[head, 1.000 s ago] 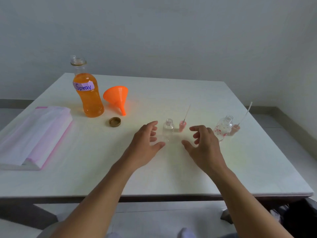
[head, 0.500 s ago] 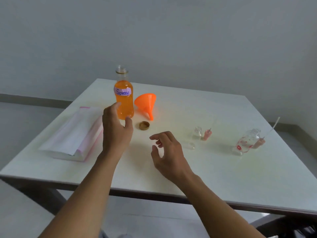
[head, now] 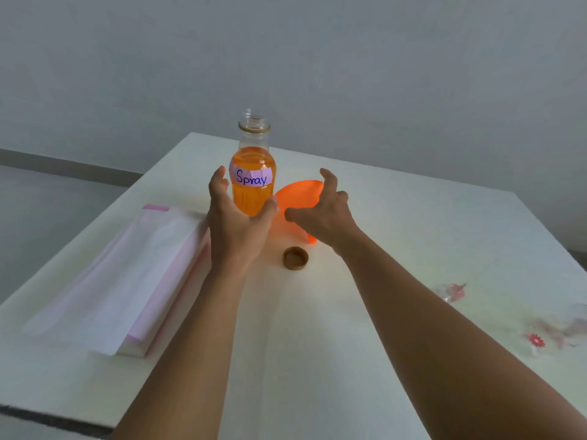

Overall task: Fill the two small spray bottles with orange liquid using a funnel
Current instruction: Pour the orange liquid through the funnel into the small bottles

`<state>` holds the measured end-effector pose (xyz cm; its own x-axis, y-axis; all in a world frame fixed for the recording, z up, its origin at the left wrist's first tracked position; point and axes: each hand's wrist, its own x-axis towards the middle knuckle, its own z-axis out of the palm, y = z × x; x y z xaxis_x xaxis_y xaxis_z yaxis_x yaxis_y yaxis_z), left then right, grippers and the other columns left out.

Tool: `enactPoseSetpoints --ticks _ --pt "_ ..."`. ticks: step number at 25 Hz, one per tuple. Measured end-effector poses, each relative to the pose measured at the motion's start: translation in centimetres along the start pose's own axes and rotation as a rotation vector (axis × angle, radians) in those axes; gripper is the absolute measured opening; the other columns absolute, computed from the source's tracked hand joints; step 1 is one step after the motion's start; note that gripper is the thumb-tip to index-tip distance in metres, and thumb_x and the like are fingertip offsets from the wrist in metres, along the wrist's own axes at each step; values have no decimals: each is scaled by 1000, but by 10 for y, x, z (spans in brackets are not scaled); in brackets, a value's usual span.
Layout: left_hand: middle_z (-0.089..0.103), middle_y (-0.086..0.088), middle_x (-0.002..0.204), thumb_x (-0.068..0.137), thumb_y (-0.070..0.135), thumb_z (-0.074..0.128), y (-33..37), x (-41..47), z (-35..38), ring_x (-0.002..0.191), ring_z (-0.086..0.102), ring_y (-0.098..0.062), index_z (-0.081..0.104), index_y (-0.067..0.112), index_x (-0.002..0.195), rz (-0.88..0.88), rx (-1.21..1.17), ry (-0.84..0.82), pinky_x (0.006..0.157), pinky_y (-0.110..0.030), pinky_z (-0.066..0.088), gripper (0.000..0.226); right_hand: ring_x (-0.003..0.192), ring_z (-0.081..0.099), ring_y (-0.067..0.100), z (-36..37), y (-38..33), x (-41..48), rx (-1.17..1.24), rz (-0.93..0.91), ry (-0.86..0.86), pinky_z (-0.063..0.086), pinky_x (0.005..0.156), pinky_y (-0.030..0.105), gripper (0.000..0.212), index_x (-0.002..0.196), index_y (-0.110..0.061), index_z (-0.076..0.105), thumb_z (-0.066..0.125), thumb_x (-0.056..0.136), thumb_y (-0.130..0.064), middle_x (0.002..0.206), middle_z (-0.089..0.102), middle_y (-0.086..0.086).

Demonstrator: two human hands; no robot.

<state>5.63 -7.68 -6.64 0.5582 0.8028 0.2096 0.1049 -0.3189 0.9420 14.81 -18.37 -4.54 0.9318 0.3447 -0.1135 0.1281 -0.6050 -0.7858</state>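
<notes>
A clear bottle of orange liquid, labelled "Spray" and uncapped, stands at the far middle of the white table. My left hand wraps its lower part, fingers on the left side and thumb on the right. An orange funnel lies on its side just right of the bottle. My right hand hovers over the funnel with fingers spread, holding nothing. Both small spray bottles are motion-blurred at the right: one with a pink head, one with a red flower print.
The bottle's brown cap lies open side up in front of the funnel, between my forearms. A flat white and pink packet lies along the left side of the table. A grey wall stands behind the table.
My view has swung left and closer to the bottle. My left hand has reached the orange bottle and closed around it. My right hand has moved from mid-table up to the funnel.
</notes>
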Motion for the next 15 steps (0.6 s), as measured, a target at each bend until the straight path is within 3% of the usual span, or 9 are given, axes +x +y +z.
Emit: enactPoseSetpoints --ticks 2,4,7,11,13,15 --pt "56 5 135 75 39 82 -1 4 2 109 55 -9 41 24 142 29 6 30 71 -1 39 79 136 44 37 5 0 14 -62 4 -28 49 92 44 107 156 -30 15 86 76 -32 151 36 13" --pt "62 7 125 72 36 84 3 6 3 100 56 -6 51 23 134 33 -8 57 58 1 40 72 132 50 34 9 1 18 -41 -24 16 46 83 38 101 153 -26 23 88 75 -31 145 45 11" --pt "63 7 124 68 37 87 11 5 -3 104 60 -11 54 24 131 36 -32 73 68 -7 45 72 132 49 30 4 -4 2 85 -69 97 45 82 33 99 152 -24 27 89 75 -20 146 46 9" --pt "65 8 120 63 46 87 25 -5 -20 104 62 -14 57 27 127 75 -44 91 81 -28 54 73 128 49 23 -25 -10 -46 226 -173 247 52 89 31 108 157 -23 25 89 71 -13 143 47 1" --pt "66 8 118 63 46 88 34 -21 -31 102 63 -14 57 28 126 106 -62 62 79 -27 55 72 118 51 17 -51 -13 -77 274 -232 297 59 80 27 108 157 -27 27 92 70 -19 132 46 -9" --pt "66 7 119 66 44 88 35 -40 -39 102 62 -15 56 27 128 123 -66 6 73 -20 50 71 108 53 9 -75 -15 -108 329 -252 305 51 66 12 106 154 -31 32 94 68 -30 126 43 -17"
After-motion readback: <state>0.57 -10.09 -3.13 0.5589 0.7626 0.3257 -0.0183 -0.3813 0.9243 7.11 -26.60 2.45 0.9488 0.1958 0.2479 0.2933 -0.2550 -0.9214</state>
